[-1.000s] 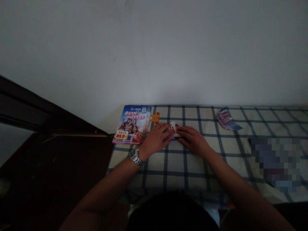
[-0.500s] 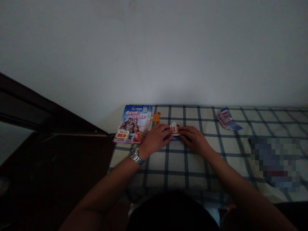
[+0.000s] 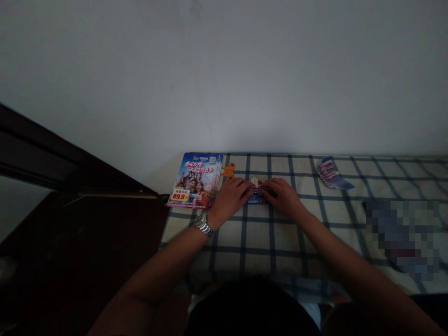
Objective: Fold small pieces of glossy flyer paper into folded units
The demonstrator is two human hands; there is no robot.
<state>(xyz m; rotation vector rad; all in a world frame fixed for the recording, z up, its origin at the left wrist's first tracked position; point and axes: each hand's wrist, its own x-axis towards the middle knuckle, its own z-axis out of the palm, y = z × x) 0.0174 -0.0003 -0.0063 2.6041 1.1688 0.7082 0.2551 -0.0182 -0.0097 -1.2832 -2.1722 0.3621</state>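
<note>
A small, partly folded paper flyer (image 3: 257,198) lies on the checked cloth between my hands, blue and purple print facing up and a pale pointed part at its far side. My left hand (image 3: 231,198), with a silver watch on the wrist, pinches the flyer's left edge. At the opposite edge, the fingers of my right hand (image 3: 283,196) are closed on the paper. My fingers cover both ends of the fold. Just left of my left hand is a stack of printed flyers (image 3: 196,179).
An orange cartoon figure (image 3: 228,170) shows beside the stack. Several folded paper pieces (image 3: 331,172) lie in a bunch at the right. A blurred-out item (image 3: 399,238) is nearer me on the right. The checked cloth (image 3: 231,252) meets the wall behind.
The near part of the flyer has been turned up, so blue and purple print now covers much of the white and red face. Both hands stay at its edges.
</note>
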